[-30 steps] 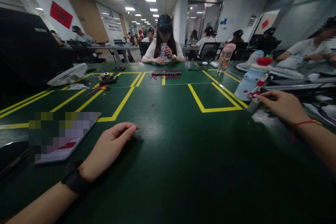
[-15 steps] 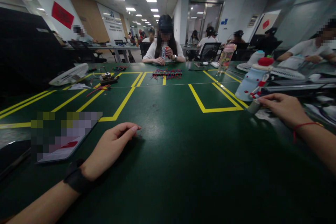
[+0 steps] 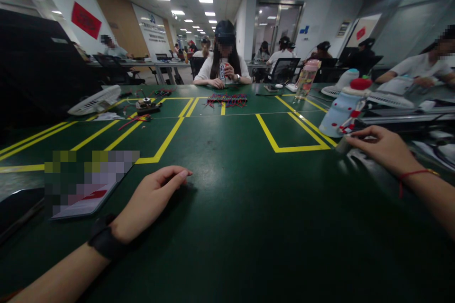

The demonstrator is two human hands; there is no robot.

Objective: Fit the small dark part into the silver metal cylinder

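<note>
My left hand point(image 3: 158, 194) rests on the green table point(image 3: 227, 227), its thumb and curled fingers together and nothing showing between them. A dark band circles that wrist. To its left lies a flat pale sheet or pouch point(image 3: 94, 206), partly blurred out. At the right, my right hand point(image 3: 378, 147) pinches a small grey cylinder point(image 3: 342, 146) between thumb and fingers, low over the table; whether the cylinder touches the surface I cannot tell. Just beyond it stands a light-blue bottle point(image 3: 334, 116) with a red top.
Yellow tape point(image 3: 302, 149) marks the table. Bundled coloured wires point(image 3: 227, 100) lie at the far side, before a seated person point(image 3: 223, 68). A white fan point(image 3: 94, 100) lies far left; a pink-lidded bottle point(image 3: 306, 80) and cables point(image 3: 432, 154) are at the right.
My right hand has shifted very slightly left with the grey cylinder still in its fingers. My left hand has hardly moved.
</note>
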